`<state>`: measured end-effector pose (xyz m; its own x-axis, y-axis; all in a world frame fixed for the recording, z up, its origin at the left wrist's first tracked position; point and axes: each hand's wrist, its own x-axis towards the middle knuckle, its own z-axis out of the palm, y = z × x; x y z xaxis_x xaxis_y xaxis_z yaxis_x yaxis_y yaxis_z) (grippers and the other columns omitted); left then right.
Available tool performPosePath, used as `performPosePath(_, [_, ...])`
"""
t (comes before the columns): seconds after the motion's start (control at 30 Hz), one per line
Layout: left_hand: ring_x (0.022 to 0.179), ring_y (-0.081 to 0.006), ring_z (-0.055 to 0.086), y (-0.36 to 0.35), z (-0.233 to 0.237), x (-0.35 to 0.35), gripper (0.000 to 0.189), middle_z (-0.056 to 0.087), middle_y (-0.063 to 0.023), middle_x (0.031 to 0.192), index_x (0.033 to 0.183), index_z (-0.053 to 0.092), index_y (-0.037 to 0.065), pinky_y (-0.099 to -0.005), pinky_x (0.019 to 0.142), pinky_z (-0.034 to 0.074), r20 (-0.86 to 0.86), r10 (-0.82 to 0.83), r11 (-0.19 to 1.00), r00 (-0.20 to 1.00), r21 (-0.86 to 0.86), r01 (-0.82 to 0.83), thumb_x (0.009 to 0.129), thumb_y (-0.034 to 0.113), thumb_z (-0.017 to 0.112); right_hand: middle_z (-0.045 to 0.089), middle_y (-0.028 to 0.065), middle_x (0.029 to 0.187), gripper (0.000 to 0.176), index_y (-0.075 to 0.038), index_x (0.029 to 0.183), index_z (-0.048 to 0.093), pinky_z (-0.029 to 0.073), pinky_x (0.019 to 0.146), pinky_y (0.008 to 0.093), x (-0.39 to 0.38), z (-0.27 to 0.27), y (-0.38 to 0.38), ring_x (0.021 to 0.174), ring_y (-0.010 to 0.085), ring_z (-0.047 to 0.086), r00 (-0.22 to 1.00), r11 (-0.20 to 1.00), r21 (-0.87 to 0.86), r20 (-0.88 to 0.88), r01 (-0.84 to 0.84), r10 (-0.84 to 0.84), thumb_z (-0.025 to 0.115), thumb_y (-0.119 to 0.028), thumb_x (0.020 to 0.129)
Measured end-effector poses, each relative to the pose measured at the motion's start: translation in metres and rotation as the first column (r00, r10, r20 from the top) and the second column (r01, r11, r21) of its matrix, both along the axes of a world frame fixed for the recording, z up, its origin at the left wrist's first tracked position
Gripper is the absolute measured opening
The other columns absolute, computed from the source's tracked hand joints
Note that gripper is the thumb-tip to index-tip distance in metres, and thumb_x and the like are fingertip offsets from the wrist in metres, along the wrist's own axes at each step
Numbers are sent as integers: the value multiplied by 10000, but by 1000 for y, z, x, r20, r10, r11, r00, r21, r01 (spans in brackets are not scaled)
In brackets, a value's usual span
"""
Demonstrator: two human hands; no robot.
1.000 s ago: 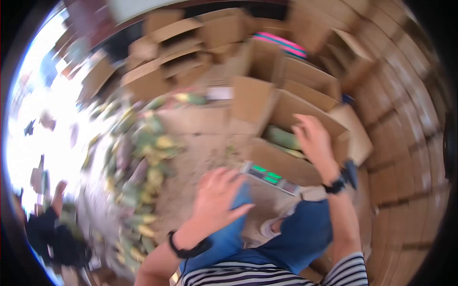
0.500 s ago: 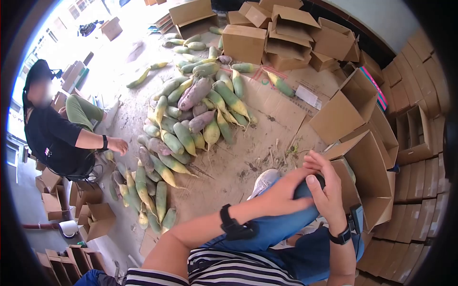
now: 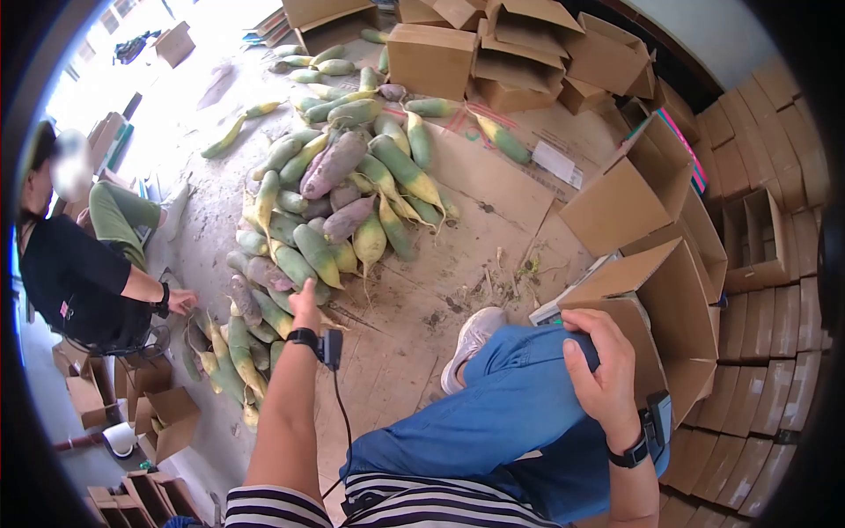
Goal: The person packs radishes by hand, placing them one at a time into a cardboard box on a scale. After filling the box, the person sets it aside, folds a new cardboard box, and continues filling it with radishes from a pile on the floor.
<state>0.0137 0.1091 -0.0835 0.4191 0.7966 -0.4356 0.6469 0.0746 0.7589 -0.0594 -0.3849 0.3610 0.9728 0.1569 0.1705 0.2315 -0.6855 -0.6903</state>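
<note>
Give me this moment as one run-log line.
left hand: at vegetable pile, grip unclear | right hand: open, at knee | co-worker's hand: near pile | cardboard box: open, beside knee

Left hand (image 3: 305,306): fingers partly hidden; contact with the radishes (image 3: 315,253) unclear. Lower radishes partly buried under upper ones. Right hand (image 3: 606,374) covers part of the knee (image 3: 572,356). Pale-edged device (image 3: 549,311) mostly hidden behind the knee and open box (image 3: 682,321); the box's bottom is out of sight. Label (image 3: 557,164) print too small to read. Co-worker (image 3: 84,268): face blurred, back cut by the dark rim. Outermost stacked cartons (image 3: 748,396) also cut off.
</note>
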Motion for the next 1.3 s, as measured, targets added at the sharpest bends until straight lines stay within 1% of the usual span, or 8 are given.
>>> performPosePath(0.17, [1093, -354, 516, 0, 58, 24, 749, 513, -183, 1212, 1290, 486, 0, -558, 894, 446, 48, 193, 896, 980, -415, -156, 757, 402, 824, 661, 188, 1017, 240, 18, 1049, 645, 517, 833, 364, 1, 1, -5, 922, 332, 655, 1000, 999, -33, -2, -14, 14, 642, -87, 833])
performPosePath(0.57, [1052, -295, 555, -11, 76, 36, 510, 584, -118, 1201, 1172, 588, 64, -494, 838, 466, 17, 266, 855, 964, -467, -228, 803, 348, 795, 670, 185, 1006, 242, 11, 1038, 657, 518, 849, 383, 7, 0, -3, 927, 341, 655, 999, 999, -22, -31, -40, 39, 652, -86, 816])
performPosePath(0.67, [675, -220, 581, -26, 80, -3, 425, 631, -74, 851, 1094, 586, 74, -381, 615, 524, 186, 138, 788, 973, -615, 6, 874, 416, 709, 669, 184, 995, 234, 9, 1033, 656, 523, 829, 380, 9, 0, -1, 910, 343, 656, 998, 999, -8, -21, -52, 52, 656, -89, 821])
performPosePath(0.9, [975, -261, 606, -105, 177, -88, 451, 633, -91, 1088, 1233, 529, 86, -379, 863, 492, 198, 25, 438, 980, -883, 168, 932, 402, 641, 675, 161, 994, 209, -20, 1018, 661, 530, 801, 379, 10, 0, 4, 904, 337, 659, 997, 998, -12, 36, -61, 61, 667, -110, 830])
performPosePath(1.0, [1000, -266, 605, -135, 243, -94, 456, 631, -92, 1134, 1247, 524, 83, -381, 894, 476, 316, -79, 350, 946, -880, 323, 943, 411, 617, 665, 158, 1026, 209, -26, 1042, 649, 520, 821, 368, 6, -2, 4, 941, 329, 648, 996, 995, -45, 31, -87, 89, 640, -124, 858])
performPosePath(1.13, [1051, -223, 604, -169, 316, -87, 332, 616, -58, 1192, 1259, 514, 93, -399, 877, 494, 484, -261, 434, 835, -714, 549, 980, 264, 570, 643, 168, 1103, 321, -38, 1143, 604, 509, 854, 405, 4, -9, 0, 1007, 349, 626, 995, 992, -85, -44, -93, 90, 623, -244, 897])
performPosePath(1.27, [1034, -199, 598, -240, 406, -72, 497, 592, -71, 1170, 1297, 444, -4, -355, 883, 496, 694, -615, 307, 375, -227, 924, 899, 206, 657, 579, 189, 1241, 606, -50, 1373, 444, 483, 918, 399, -2, -1, -10, 1101, 327, 591, 999, 991, 136, 49, -19, 12, 657, -359, 898])
performPosePath(1.3, [1035, -199, 591, -256, 419, -72, 586, 579, -82, 1182, 1317, 425, -20, -343, 889, 492, 671, -719, 236, 182, -11, 972, 854, 205, 705, 553, 180, 1276, 726, -39, 1421, 364, 464, 951, 389, -4, 3, -12, 1135, 297, 569, 999, 882, 471, -7, -32, 40, 694, -380, 872])
